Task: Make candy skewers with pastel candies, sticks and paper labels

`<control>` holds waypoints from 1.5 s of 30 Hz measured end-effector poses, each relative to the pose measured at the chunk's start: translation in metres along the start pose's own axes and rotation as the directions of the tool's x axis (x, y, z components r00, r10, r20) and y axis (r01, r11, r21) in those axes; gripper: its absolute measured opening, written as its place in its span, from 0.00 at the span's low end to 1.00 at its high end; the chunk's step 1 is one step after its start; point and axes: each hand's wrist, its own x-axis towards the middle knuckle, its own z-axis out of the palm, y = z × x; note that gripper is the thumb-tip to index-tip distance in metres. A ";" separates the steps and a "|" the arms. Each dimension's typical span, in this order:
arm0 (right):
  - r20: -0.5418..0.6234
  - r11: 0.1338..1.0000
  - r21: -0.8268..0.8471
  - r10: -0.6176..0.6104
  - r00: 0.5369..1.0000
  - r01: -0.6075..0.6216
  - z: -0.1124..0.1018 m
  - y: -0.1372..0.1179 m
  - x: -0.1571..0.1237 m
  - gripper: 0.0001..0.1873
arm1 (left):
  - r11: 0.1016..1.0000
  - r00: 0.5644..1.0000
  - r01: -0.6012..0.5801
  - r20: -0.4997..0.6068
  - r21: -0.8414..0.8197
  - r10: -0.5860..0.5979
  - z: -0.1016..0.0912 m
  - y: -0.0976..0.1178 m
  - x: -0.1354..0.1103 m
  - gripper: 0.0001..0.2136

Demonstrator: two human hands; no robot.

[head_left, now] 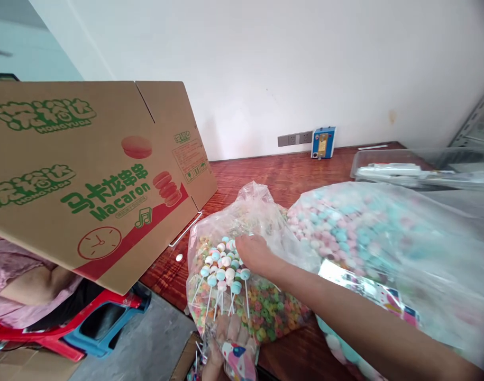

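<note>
My left hand (228, 338) is closed low in front of me around the white sticks of a bunch of macaron-shaped candy pops (221, 264). Their heads are pale blue, white and pink. A clear printed wrapper (239, 362) lies over that hand's palm. At the right side of the pop heads, my right hand (255, 255) has its fingers curled in; its fingertips and anything in them are hidden. Behind and below the bunch rests a big clear bag of ring-shaped gummies (273, 307) in green, orange and yellow.
A cardboard box (107, 174) stands at left on the red-brown table (242, 172). To the right is a large bag of pink and blue candies (345, 227), with printed wrappers (356, 286) by it. Behind are a clear bin (408, 185) and a blue device (323, 143). A person (27, 286) sits at left.
</note>
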 end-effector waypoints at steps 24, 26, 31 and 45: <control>-0.087 0.909 0.244 0.368 0.926 -0.338 -0.282 0.063 -0.213 0.11 | 0.911 0.874 0.393 -0.257 -0.126 -0.412 0.094 -0.165 0.078 0.10; -0.100 0.916 0.214 0.366 0.925 -0.339 -0.286 0.065 -0.218 0.11 | 0.900 0.862 0.422 -0.260 -0.110 -0.435 0.097 -0.173 0.075 0.11; -0.081 0.933 0.121 0.349 0.934 -0.338 -0.294 0.071 -0.232 0.10 | 0.890 0.864 0.455 -0.237 -0.013 -0.445 0.099 -0.181 0.074 0.11; 0.074 0.792 0.318 0.527 0.847 -0.521 -0.292 0.070 -0.246 0.12 | 0.810 0.934 0.342 -0.077 0.476 -0.349 0.111 -0.184 0.077 0.09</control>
